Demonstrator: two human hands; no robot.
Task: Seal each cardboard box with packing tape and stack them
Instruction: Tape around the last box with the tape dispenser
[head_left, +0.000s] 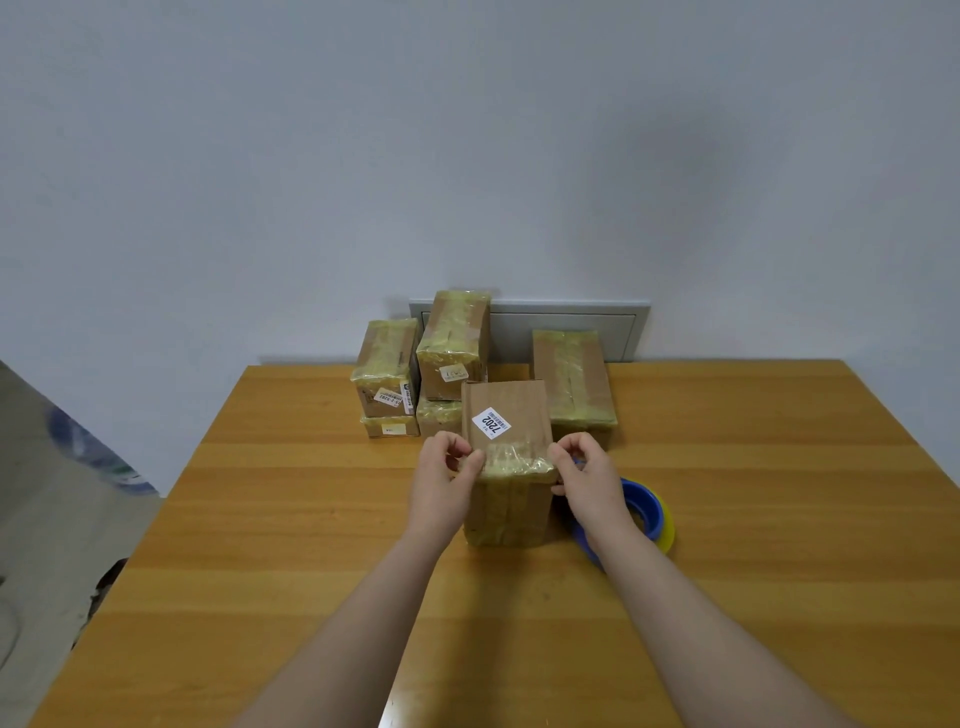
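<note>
Cardboard box (514, 499) with a white 7202 label stands on the wooden table (311, 519), between the two hands. The left hand (444, 478) pinches the tape strip (514, 460) at the box's upper left edge. The right hand (587, 478) pinches it at the upper right corner. Flaps closed, contents hidden. The tape roll (647, 512) lies behind the right wrist. Taped boxes (452, 348) are stacked just behind.

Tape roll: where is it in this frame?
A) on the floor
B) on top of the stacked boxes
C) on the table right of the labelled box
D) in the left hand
C: the tape roll lies on the table right of the labelled box, partly behind the right hand.
</note>
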